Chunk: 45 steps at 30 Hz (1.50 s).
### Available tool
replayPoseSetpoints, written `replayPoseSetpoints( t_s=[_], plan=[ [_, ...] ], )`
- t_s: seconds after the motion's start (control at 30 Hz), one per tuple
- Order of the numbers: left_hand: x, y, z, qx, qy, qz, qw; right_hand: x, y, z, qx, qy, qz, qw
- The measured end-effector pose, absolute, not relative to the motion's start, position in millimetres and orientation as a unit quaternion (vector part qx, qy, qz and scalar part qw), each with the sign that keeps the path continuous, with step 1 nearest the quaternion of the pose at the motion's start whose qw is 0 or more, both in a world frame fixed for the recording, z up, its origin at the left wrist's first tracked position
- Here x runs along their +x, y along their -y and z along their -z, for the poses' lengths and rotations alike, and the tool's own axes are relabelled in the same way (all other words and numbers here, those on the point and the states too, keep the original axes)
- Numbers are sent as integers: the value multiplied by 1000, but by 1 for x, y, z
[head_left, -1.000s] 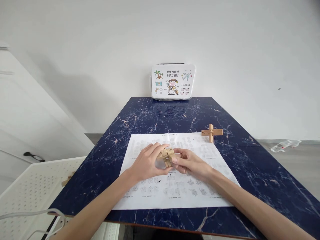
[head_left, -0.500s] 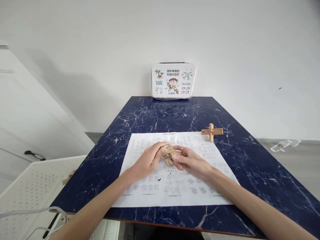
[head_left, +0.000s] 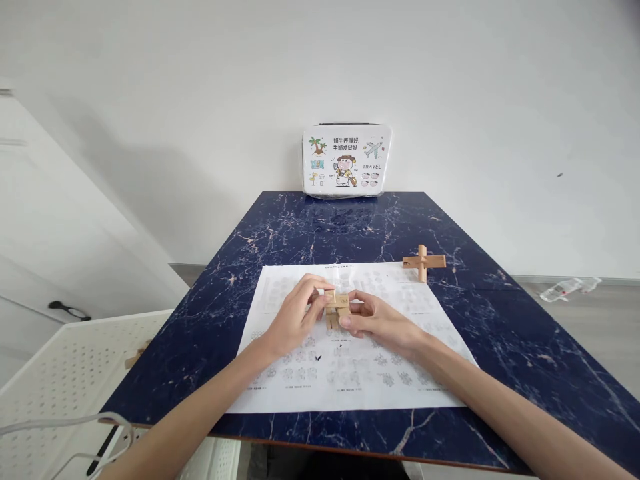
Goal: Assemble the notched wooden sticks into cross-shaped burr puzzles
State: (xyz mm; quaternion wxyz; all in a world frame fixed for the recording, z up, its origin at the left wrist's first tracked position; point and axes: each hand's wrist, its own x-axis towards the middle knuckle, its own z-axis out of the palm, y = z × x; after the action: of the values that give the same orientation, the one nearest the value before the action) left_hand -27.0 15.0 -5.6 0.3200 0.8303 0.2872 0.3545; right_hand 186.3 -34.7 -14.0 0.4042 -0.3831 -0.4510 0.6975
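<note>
A small wooden interlocking puzzle (head_left: 336,305) sits between both my hands, over a white printed sheet (head_left: 350,373) on a dark blue marble-patterned table (head_left: 500,320). My left hand (head_left: 295,317) grips the puzzle's left side with curled fingers. My right hand (head_left: 377,320) pinches its right side between thumb and fingers. The puzzle's lower part is partly hidden by my fingers. A second wooden cross-shaped puzzle (head_left: 423,263) lies on the table beyond the sheet's far right corner, away from both hands.
A white box with cartoon pictures (head_left: 346,160) leans on the wall at the table's far edge. A white perforated crate (head_left: 55,387) with a wooden piece (head_left: 136,359) stands at the left. A plastic bottle (head_left: 570,289) lies on the floor, right.
Both hands have turned the wooden puzzle between them and shifted it slightly farther away; the left fingers went from wrapping over its top to gripping its side.
</note>
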Motion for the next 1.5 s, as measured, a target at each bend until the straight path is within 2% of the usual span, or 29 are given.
replayPoseSetpoints(
  t_s=[0.17,0.4,0.7,1.17,1.33,1.5],
  plan=[
    [-28,-15,1,859,-263,-344,274,187,34,15,-359,403,-739,403],
    [-31,-9,-7,863,-255,-280,335,192,32,16,-322,407,-744,421],
    [-30,-11,3,872,-266,-299,282,189,33,17,-354,443,-706,424],
    [-34,-12,10,906,-233,-276,219,182,39,13,-443,562,-564,412],
    [-33,-11,9,910,-225,-272,219,185,40,12,-422,583,-580,383],
    [-31,-9,8,909,-226,-273,221,183,41,12,-397,591,-582,393]
  ],
)
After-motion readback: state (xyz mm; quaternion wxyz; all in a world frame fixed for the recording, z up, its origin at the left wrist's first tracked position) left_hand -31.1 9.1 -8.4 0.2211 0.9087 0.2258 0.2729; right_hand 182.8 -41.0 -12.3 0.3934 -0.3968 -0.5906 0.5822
